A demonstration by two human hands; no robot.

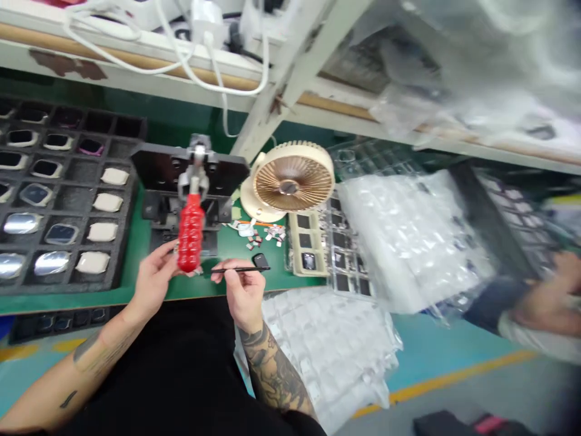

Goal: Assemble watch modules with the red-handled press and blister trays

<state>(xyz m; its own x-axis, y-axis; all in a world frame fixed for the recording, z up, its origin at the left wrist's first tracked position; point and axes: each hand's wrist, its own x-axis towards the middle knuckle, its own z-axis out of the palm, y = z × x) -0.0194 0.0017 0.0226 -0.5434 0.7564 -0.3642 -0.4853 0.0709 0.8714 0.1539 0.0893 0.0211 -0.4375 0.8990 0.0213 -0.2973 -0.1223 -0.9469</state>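
My right hand is closed around a thin black pen-shaped tool, its tip pointing left. Just beyond these fingers lies a small black watch-like piece. My left hand has its fingers pinched by the press's red handle. A small pale bit shows under the handle's lower end, but the handle hides most of what those fingers hold. Behind both hands stands the black hand press. Loose small parts are scattered on the green bench top, beyond my right hand.
On the left is a black compartment tray of watch-like cases. A cream fan stands right of the press. Farther right are a cream tray, clear trays and bubble wrap. Another person's arm shows blurred at far right.
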